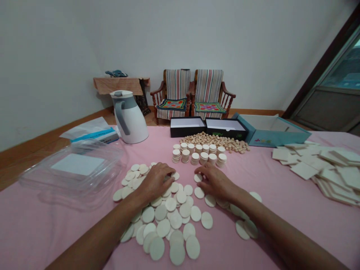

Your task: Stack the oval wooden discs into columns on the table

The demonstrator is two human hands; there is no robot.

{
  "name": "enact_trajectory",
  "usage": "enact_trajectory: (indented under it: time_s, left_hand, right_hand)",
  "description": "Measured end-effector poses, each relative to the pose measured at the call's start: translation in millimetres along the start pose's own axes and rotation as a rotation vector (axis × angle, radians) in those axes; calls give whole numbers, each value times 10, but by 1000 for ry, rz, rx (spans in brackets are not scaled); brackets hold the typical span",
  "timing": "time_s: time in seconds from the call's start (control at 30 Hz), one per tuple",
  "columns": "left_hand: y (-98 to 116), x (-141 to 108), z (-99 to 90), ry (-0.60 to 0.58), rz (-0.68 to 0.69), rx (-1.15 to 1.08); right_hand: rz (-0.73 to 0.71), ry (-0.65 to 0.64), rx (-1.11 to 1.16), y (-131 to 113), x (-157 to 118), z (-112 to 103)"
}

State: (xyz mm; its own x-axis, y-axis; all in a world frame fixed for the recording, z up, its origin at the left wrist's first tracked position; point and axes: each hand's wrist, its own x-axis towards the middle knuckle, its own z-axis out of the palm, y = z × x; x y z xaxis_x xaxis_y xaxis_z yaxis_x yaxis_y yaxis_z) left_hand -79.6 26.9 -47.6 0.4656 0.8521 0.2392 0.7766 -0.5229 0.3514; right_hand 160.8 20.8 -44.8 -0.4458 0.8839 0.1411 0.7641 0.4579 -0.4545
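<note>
My left hand (158, 179) is at the far side of a loose heap of pale round wooden discs (170, 204), its thumb and fingers closed about one disc (176, 176). Across a narrow gap of pink cloth, my right hand (216, 182) has thumb and fingertips on another disc (198, 178). More loose discs lie beneath my right wrist and forearm, partly hidden. Just beyond both hands stand two rows of short disc stacks (195, 158).
Small wooden beads (222, 142) lie behind the stacks, before two black boxes (188, 127). A teal box (277, 131) and square wooden tiles (334, 168) are right. Left are a clear plastic container (73, 165), a white jug (132, 120) and a blue-white packet (92, 131).
</note>
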Motion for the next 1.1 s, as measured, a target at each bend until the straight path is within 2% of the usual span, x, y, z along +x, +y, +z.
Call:
enact_trajectory:
  time_s: [0.13, 0.43, 0.63, 0.8, 0.93, 1.1]
  left_hand:
    - [-13, 0, 4, -5, 6, 11]
    - [-17, 5, 1, -13, 13, -13]
    - [28, 3, -31, -36, 8, 2]
    - [10, -5, -12, -33, 8, 13]
    - [-24, -14, 17, -25, 30, 13]
    - [-27, -16, 19, -26, 30, 7]
  right_hand:
    - [-32, -23, 31, 34, 6, -7]
    - [-6, 51, 29, 56, 9, 77]
    - [-11, 192, 36, 75, 75, -14]
    - [26, 349, -116, 107, 309, -197]
    - [64, 328, -261, 111, 493, -228]
    - [72, 268, -319, 72, 578, -218]
